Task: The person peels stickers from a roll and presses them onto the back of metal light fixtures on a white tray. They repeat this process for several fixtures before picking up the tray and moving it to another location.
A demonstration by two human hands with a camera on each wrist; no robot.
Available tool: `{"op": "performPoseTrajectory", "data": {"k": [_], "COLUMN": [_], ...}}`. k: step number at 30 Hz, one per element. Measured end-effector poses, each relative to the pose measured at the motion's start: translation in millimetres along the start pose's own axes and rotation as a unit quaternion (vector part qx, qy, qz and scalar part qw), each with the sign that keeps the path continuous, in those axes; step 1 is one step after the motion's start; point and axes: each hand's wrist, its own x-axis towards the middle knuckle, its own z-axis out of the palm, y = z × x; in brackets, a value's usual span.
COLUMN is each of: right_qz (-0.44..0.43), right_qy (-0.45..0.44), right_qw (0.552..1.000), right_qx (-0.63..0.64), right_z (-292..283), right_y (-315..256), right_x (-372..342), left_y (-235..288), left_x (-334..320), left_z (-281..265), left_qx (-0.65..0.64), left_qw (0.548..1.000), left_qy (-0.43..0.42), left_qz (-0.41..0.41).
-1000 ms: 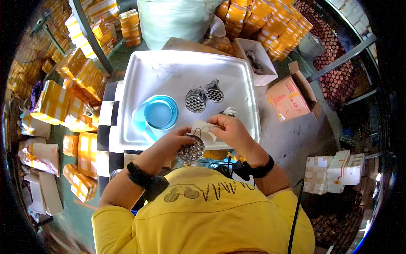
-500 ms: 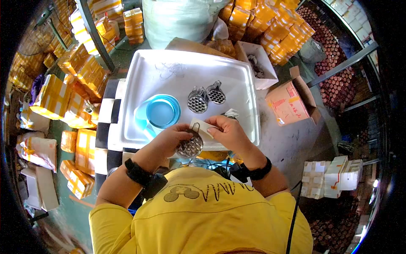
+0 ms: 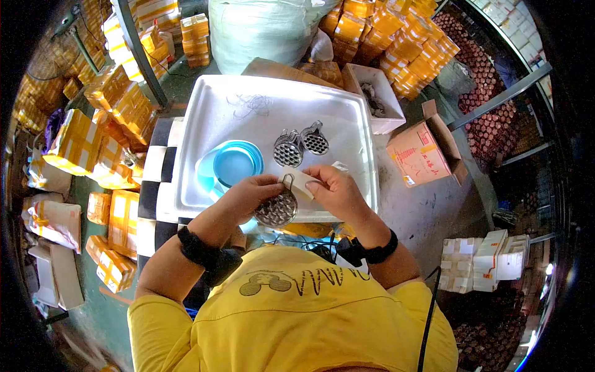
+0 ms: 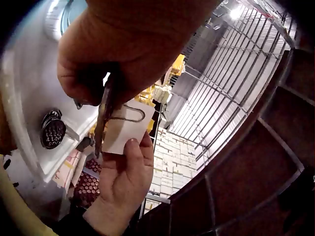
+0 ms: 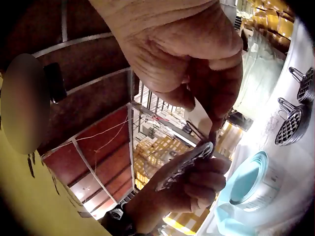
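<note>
Just shifted slightly forward over the white tray [image 3: 331,105], with left hand [image 3: 248,195] and right hand [image 3: 338,192] together, nearer the metal pieces [image 3: 288,152] resting there, so still mid-handling. Gripping a round metal piece [image 3: 276,209], shiny and bumpy-faced, narrowly in the left, above the tray's near edge; pinching a flat, pale card [image 4: 123,135] in the right. Showing 1 thin wire loop [image 4: 143,116] across the card, perhaps touching, hard to tell in the dark left wrist view
</note>
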Motion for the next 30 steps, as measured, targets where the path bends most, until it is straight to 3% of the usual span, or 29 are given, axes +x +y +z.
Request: {"op": "performPoseTrajectory", "data": {"k": [13, 16, 21, 22, 25, 29, 30], "right_qz": [-0.076, -0.037, -0.226, -0.26, -0.307, -0.371, -0.354], "right_qy": [0.021, -0.022, -0.06, 0.007, -0.036, -0.134, -0.105], "right_qw": [0.996, 0.999, 0.941, 0.964, 0.933, 0.903, 0.914], "right_qx": [0.046, 0.026, 0.247, 0.055, -0.185, -0.17, -0.169], "right_z": [4, 0, -20, -31, -34, -31, -29], "right_y": [-4, -15, 2, 4, -14, -27, -26], "right_x": [0, -4, 3, 11, 13, 18, 19], "left_y": [6, 5, 12, 12, 9, 11, 10], "left_x": [2, 3, -2, -3, -4, -3, -3], "left_z": [2, 2, 3, 4, 4, 7, 8], "left_qx": [0.075, 0.105, 0.123, 0.117, 0.109, 0.11, 0.101], "left_qw": [0.996, 0.994, 0.992, 0.992, 0.994, 0.994, 0.995], "left_qy": [0.021, 0.021, 0.014, 0.027, -0.003, -0.019, -0.02], "left_qz": [0.031, 0.038, 0.027, 0.031, 0.018, -0.01, -0.004]}}
